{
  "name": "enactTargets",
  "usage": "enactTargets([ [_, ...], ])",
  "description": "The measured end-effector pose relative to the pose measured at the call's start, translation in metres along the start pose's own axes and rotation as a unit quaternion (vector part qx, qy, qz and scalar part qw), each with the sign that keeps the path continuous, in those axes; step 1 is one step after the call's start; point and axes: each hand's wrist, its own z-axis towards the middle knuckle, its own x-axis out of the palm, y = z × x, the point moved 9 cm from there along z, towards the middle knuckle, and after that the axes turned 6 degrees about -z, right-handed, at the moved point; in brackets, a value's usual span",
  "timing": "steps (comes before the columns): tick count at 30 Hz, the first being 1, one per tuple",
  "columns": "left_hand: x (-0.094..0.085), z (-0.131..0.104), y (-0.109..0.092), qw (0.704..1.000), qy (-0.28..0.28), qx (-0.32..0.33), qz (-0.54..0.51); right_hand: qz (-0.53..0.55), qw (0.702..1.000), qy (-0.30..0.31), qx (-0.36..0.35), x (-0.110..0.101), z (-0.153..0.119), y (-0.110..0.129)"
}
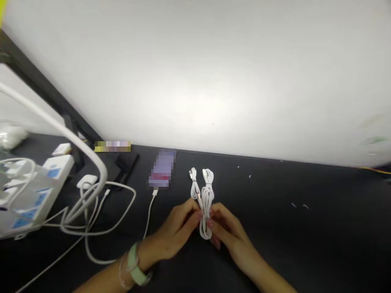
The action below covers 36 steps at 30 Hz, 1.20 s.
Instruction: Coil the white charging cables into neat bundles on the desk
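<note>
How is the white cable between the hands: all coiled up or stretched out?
Coiled up: the white cable makes several long loops, held between the left hand and right hand.

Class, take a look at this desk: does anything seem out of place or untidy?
Yes: small white scraps lie scattered on the black desk toward the right, looking like litter. At left, loose white cables sprawl in untidy loops, unlike the neatly coiled cable in the hands.
</note>
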Motion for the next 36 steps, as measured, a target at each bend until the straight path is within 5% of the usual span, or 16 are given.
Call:
enactTargets([
  [12, -0.003, 0.002, -0.008, 0.993, 0.016, 0.077, 0.091, 0.024, 0.999, 0.012, 0.023, -0.002, 0.001, -0.003],
  [20, 0.005, 0.006, 0.026, 0.984, 0.004, -0.073, -0.161, -0.190, 0.980, -0.057, -0.023, -0.012, -0.002, 0.010],
  [25, -0.007, 0.011, 0.025, 0.984, -0.053, -0.073, -0.152, -0.209, 0.966, -0.144, -0.054, -0.027, -0.007, 0.015],
  [28, -0.011, 0.008, 0.027, 0.990, -0.069, -0.064, -0.107, -0.116, 0.988, -0.106, 0.012, -0.025, -0.002, 0.002],
  [31, -0.017, 0.004, 0.018, 0.995, -0.097, 0.000, -0.018, 0.017, 0.994, -0.062, 0.091, -0.017, 0.001, -0.013],
  [36, -0.012, -0.006, -0.023, 0.962, -0.088, 0.224, 0.131, 0.071, 0.988, -0.049, 0.125, -0.012, 0.001, -0.018],
])
